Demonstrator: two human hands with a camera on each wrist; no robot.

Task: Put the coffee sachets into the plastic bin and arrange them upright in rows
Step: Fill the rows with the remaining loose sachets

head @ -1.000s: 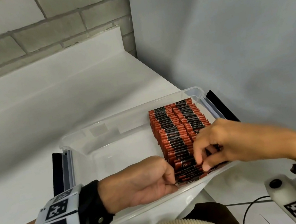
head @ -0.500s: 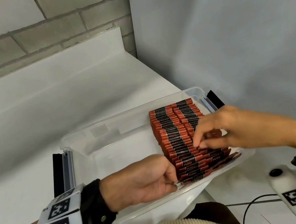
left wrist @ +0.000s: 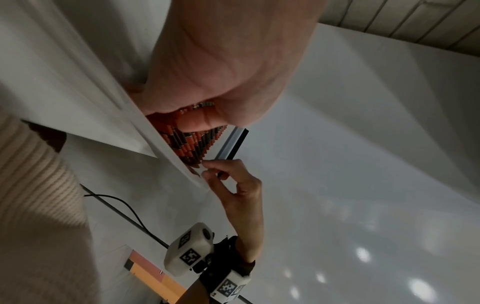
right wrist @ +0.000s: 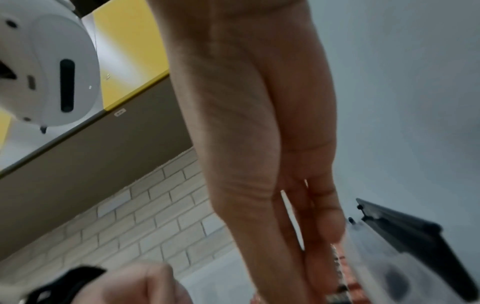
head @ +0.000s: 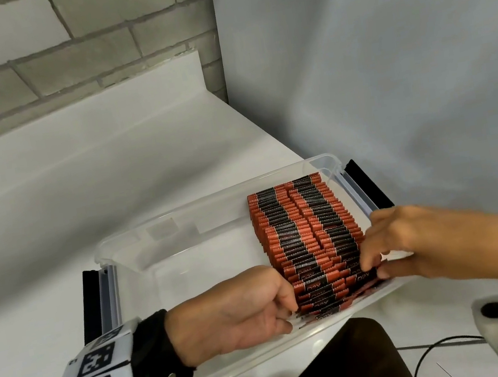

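A clear plastic bin [head: 214,226] stands on the white counter. Its right part holds two rows of red-and-black coffee sachets [head: 299,229] on edge; the nearest ones lean toward me. My left hand [head: 290,312] is inside the bin's near wall, fingers curled, pinching the near end of the left row. In the left wrist view its thumb [left wrist: 202,121] lies on the sachets [left wrist: 192,144]. From the right, my right hand [head: 374,266] pinches the near sachets of the right row between fingers and thumb. The right wrist view shows its fingers [right wrist: 319,236] reaching down to the sachets [right wrist: 340,259].
The bin has black clip handles on the left [head: 91,304] and right [head: 368,185]. Its left half has only bare floor. A brick wall [head: 57,55] runs behind the counter and a grey backdrop [head: 385,69] stands close on the right. A black cable [head: 430,352] lies near me.
My right hand moved from farther up the right row back to its near end. The near sachets that spread over the right rim are now gathered inside. The left hand stayed put.
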